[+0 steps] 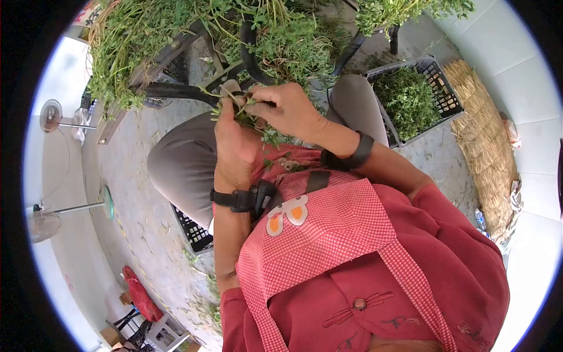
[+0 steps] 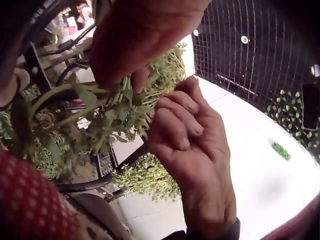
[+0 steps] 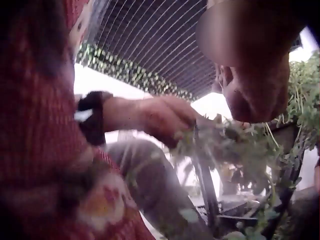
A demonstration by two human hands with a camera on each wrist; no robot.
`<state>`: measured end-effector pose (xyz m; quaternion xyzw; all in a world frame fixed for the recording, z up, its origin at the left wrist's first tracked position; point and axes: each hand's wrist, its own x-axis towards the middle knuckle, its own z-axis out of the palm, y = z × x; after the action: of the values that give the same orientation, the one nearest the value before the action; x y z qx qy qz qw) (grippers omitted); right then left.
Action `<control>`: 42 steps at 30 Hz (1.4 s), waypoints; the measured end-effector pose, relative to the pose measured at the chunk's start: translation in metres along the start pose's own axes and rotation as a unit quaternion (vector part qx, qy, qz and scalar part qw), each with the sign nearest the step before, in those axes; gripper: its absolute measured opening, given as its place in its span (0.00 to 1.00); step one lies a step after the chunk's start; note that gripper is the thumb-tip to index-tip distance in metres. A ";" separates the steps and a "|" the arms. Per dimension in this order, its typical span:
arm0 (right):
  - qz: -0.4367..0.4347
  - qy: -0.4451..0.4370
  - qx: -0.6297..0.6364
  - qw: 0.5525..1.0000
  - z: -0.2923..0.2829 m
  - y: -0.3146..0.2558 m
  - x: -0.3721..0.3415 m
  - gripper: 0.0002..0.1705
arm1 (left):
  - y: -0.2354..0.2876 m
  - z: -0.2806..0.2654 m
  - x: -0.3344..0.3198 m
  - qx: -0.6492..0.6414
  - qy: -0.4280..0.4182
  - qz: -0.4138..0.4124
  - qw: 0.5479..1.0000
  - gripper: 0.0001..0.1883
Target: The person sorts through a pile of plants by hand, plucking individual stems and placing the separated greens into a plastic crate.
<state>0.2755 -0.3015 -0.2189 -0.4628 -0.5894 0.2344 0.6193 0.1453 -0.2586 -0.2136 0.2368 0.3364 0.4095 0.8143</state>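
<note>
A small bunch of green leafy stems (image 1: 258,122) is held over the lap, its leaves hanging down between the hands. My left hand (image 1: 233,138) grips the bunch, thumb pointing up along the stems. My right hand (image 1: 291,112) comes in from the other side, fingers curled, pinching at stems by the left fingertips. In the left wrist view the right hand (image 2: 187,140) shows curled fingers beside the leaves (image 2: 117,105). The right wrist view has the left hand (image 3: 162,120) behind blurred leaves (image 3: 225,150); its fingertips are hidden there.
Heaps of cut greens (image 1: 138,47) lie on a dark-framed stand ahead. A black crate (image 1: 448,97) of greens stands by the right knee, beside a rolled straw mat (image 1: 484,152). Another black crate (image 1: 196,232) sits under the left leg. Loose stems litter the floor (image 1: 149,234).
</note>
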 end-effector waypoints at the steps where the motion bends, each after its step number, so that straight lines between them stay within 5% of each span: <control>1: 0.008 0.009 0.064 0.998 -0.003 -0.003 0.001 0.12 | 0.003 -0.006 0.003 0.007 -0.008 0.002 1.000 0.17; 2: 0.008 0.009 0.063 0.998 -0.015 -0.004 0.003 0.12 | 0.002 -0.011 0.005 0.006 -0.009 0.001 1.000 0.17; 3: 0.150 -0.062 0.290 0.943 -0.034 -0.009 0.006 0.12 | 0.002 -0.011 0.004 -0.017 -0.040 -0.003 0.999 0.18; 4: 0.279 -0.128 0.495 0.813 -0.046 -0.015 0.010 0.13 | 0.003 -0.011 0.003 -0.039 -0.071 -0.006 0.997 0.18; 10: 0.328 -0.100 0.257 0.904 -0.044 -0.012 0.002 0.13 | 0.006 0.006 -0.003 -0.089 -0.052 -0.035 0.994 0.20; 12: 0.149 -0.100 0.081 0.981 -0.028 -0.003 0.001 0.15 | 0.005 0.010 -0.004 -0.100 -0.064 -0.041 0.992 0.19; 14: 0.156 -0.079 0.114 0.978 -0.021 -0.013 -0.002 0.15 | 0.002 0.018 -0.007 -0.100 -0.010 -0.017 0.995 0.17; 16: 0.093 -0.093 -0.067 0.989 -0.017 -0.021 0.001 0.12 | -0.001 0.009 -0.004 -0.076 -0.016 -0.015 0.997 0.16; 22: -0.033 -0.022 -0.109 0.993 -0.005 -0.005 -0.002 0.12 | -0.005 0.006 -0.003 -0.046 -0.029 -0.011 0.998 0.20; 25: 0.095 -0.024 0.015 0.995 -0.006 -0.007 -0.004 0.10 | -0.007 0.006 0.002 -0.045 -0.027 -0.018 0.998 0.16; 32: 0.103 -0.022 0.044 0.993 -0.037 -0.027 -0.009 0.09 | -0.005 0.025 -0.004 -0.018 0.007 -0.005 1.000 0.14; 34: 0.252 -0.023 0.289 0.923 -0.052 -0.027 -0.008 0.11 | 0.000 -0.003 0.005 -0.059 -0.033 -0.005 0.998 0.14; 36: 0.254 -0.016 0.341 0.905 -0.069 -0.030 -0.005 0.09 | 0.001 -0.017 0.009 -0.100 -0.071 -0.005 0.992 0.15; 38: 0.203 0.038 0.269 0.941 -0.088 -0.032 -0.004 0.08 | 0.003 -0.013 0.003 -0.094 -0.090 -0.021 0.991 0.15; 39: 0.215 0.029 0.405 0.888 -0.099 -0.031 -0.002 0.08 | 0.002 -0.016 0.005 -0.095 -0.092 -0.021 0.991 0.15; 42: 0.216 0.024 0.392 0.894 -0.108 -0.030 -0.003 0.10 | -0.003 -0.007 0.011 -0.118 -0.198 -0.060 0.971 0.13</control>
<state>0.3692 -0.3501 -0.1815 -0.3035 -0.3199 0.5632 0.6988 0.1469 -0.2503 -0.2242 0.1949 0.1311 0.3414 0.9101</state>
